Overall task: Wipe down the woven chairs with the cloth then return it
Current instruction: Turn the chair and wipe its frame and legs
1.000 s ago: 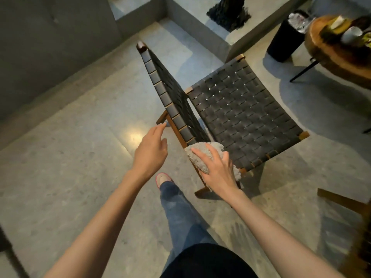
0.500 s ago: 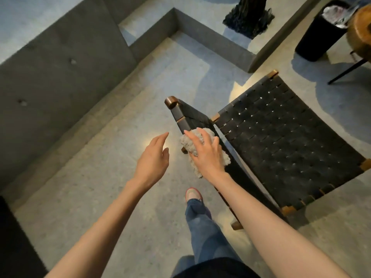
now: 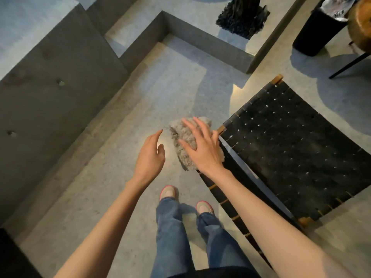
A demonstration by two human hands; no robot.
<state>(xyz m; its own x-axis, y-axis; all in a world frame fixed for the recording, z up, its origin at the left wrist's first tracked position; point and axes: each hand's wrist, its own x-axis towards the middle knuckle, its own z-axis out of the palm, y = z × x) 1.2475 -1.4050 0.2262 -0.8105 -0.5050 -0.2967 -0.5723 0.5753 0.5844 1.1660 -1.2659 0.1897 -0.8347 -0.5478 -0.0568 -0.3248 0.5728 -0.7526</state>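
A black woven chair (image 3: 291, 153) with a wooden frame stands on the concrete floor to my right, seen from above its backrest. A fluffy grey cloth (image 3: 183, 141) lies over the top end of the backrest. My right hand (image 3: 202, 147) presses flat on the cloth with its fingers spread straight. My left hand (image 3: 149, 157) hovers just left of the cloth, fingers relaxed and holding nothing. The backrest's top corner is hidden under the cloth.
A black bin (image 3: 317, 29) and a round wooden table (image 3: 360, 25) stand at the far right. Concrete steps and a low wall (image 3: 200, 45) rise ahead and to the left. A dark sculpture (image 3: 243, 15) sits on the ledge. My feet (image 3: 186, 195) are beside the chair.
My right hand slid the cloth up along the backrest from its lower end to its top corner. My view moved forward over the chair. The left hand stayed empty beside it.
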